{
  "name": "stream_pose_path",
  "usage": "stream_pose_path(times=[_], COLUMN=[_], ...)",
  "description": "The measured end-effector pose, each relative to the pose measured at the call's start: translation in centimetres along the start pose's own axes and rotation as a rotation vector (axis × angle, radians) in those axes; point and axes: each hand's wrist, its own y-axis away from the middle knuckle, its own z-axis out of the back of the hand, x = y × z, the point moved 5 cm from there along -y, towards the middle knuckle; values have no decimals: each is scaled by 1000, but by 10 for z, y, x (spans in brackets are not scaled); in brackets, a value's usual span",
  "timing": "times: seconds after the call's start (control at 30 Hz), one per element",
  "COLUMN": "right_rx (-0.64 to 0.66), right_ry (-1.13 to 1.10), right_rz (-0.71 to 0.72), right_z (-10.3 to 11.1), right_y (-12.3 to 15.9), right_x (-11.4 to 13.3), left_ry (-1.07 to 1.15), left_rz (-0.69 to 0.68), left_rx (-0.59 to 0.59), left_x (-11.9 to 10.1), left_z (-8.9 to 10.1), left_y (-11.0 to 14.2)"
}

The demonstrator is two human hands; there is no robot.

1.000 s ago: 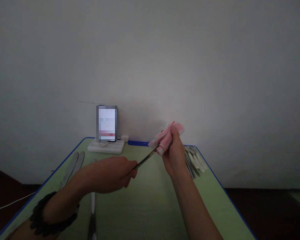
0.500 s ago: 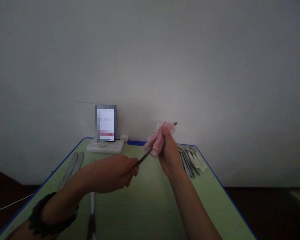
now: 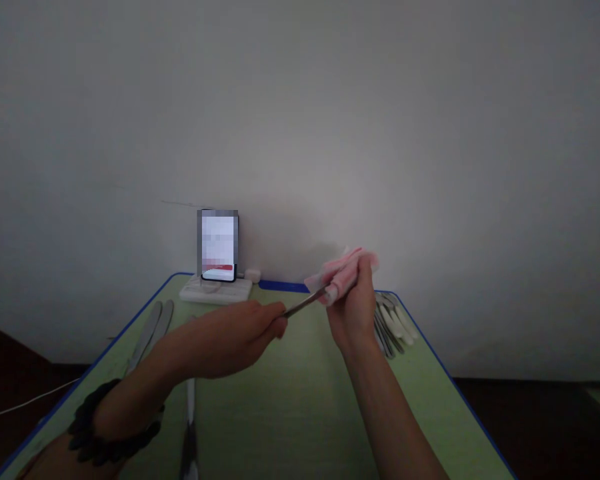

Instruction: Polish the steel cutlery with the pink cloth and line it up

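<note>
My left hand (image 3: pixel 253 337) is closed around one end of a thin metal cutlery piece (image 3: pixel 305 305). Its other end runs into a pink and white cloth (image 3: pixel 345 273), so its kind cannot be made out. My right hand (image 3: pixel 355 307) grips that bunched cloth, folded around the metal, above the far part of the table. Below my left forearm lies another long metal cutlery piece (image 3: pixel 191 400), partly covered by the arm. Two table knives (image 3: pixel 153 330) rest side by side at the table's left, their lower ends behind my forearm.
A phone (image 3: pixel 219 247) with a lit, blurred screen stands on a white base (image 3: pixel 216 291) by the wall. Several metal and white-handled cutlery pieces (image 3: pixel 396 323) lie at the right edge of the green table (image 3: pixel 290 413). A white plug (image 3: pixel 253 275) sits beside the phone.
My right hand and the cloth have moved right, away from my left hand, baring more of the metal between them. The tip that stuck out beyond the cloth no longer shows.
</note>
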Motion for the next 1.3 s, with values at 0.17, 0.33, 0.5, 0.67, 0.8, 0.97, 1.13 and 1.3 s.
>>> stream_pose_path(times=[0.17,0.33,0.5,0.67,0.8,0.97,1.13,1.3], right_rx=[44,98,53,-9,5,-13,50,-8], right_ry=[78,113,39,-70,-106,-84,-42,-133], right_rz=[-26,-66,10,69,128,27,-49,-17], right_z=[-7,-12,-7,-3,-6,-11,-15,-11], right_y=[8,13,4,-2,0,9,15,9], right_x=[-13,-23,0,25,28,2,-20,-7], left_ry=[-2,42,-4,32,10,-197,-209,-23], left_rz=[26,59,47,17,-12,71,42,-135], left_rx=[-160,-146,-66,-70,-161,-229,-209,-194], left_x=[-2,-2,1,2,-2,-5,-3,-5], left_z=[5,-2,-2,3,8,8,2,2], left_y=[-7,-11,-6,-1,-2,-6,-9,-3])
